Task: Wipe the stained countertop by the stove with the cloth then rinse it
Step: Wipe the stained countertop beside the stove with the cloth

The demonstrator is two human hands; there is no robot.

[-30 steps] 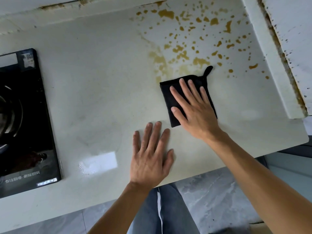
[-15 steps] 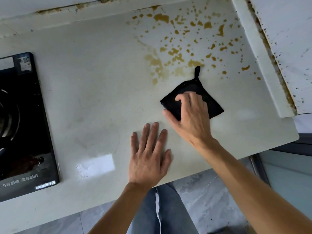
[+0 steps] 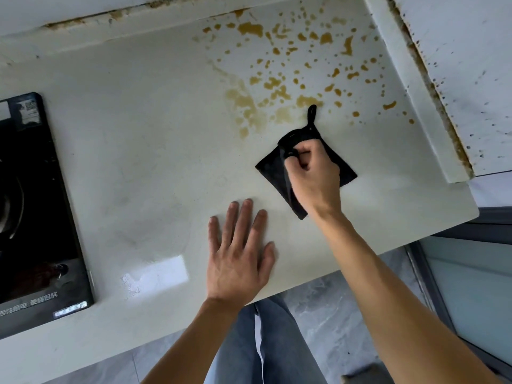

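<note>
On countertop [image 3: 138, 134]: right hand [image 3: 315, 173] grips black cloth [image 3: 271, 170]; left hand [image 3: 238, 253] flat, fingers straight; stove [image 3: 36, 217] label unreadable.

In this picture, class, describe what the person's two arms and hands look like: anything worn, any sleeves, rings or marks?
Both forearms are bare to the picture's edge, with no sleeves in view. The left hand and right hand show no gloves, and no rings, watch or bracelets can be seen. No markings show on either arm. Below the counter edge, the person wears blue jeans.
</note>
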